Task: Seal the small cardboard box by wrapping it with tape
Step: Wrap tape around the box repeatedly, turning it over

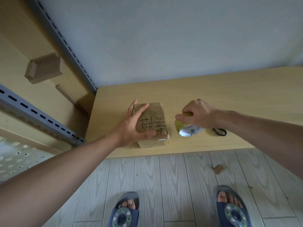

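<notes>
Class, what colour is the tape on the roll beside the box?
Yellowish tape, white inner core, seen in the head view.

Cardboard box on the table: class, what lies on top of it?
The left hand lies flat on the cardboard box, over black handwriting. The hand covers part of the writing.
</notes>
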Tool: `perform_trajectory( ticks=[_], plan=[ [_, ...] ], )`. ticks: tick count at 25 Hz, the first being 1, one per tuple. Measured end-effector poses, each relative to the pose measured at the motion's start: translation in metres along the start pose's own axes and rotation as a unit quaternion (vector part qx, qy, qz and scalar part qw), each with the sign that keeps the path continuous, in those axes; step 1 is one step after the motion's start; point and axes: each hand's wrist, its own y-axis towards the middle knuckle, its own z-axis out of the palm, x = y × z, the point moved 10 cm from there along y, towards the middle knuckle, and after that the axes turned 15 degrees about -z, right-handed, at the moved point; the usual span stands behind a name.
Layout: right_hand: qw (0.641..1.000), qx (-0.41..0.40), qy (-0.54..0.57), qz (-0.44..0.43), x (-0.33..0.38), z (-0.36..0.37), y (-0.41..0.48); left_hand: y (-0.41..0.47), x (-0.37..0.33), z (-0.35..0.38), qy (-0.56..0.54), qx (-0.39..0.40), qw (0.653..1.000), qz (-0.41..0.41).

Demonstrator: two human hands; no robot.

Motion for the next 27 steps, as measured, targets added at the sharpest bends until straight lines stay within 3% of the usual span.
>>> perform_trajectory(
  ticks=[9, 11, 13, 17, 25, 27],
  plan=[
    [1.000, -0.001, -0.004, 0.029, -0.007, 0.019, -0.001, -0.002, -0.001, -0.001, 0.037, -0.012, 0.999, 0.013],
    [0.999, -0.013, -0.005, 0.040, -0.008, 0.020, -0.001, -0.006, -0.015, -0.007, 0.137, -0.063, 0.987, 0.057],
    [0.999, -0.017, -0.010, 0.051, -0.008, 0.021, 0.000, -0.014, -0.035, -0.005, 0.242, -0.112, 0.953, 0.147],
    [0.998, -0.011, -0.011, 0.067, -0.010, 0.020, -0.003, -0.028, -0.048, 0.000, 0.243, -0.151, 0.925, 0.249],
    [0.997, -0.012, 0.000, 0.079, -0.013, 0.020, -0.007, -0.029, -0.067, -0.013, 0.197, -0.158, 0.929, 0.270],
    [0.996, -0.016, 0.003, 0.083, -0.014, 0.019, -0.007, -0.023, -0.072, -0.008, 0.230, -0.123, 0.943, 0.209]
  ],
)
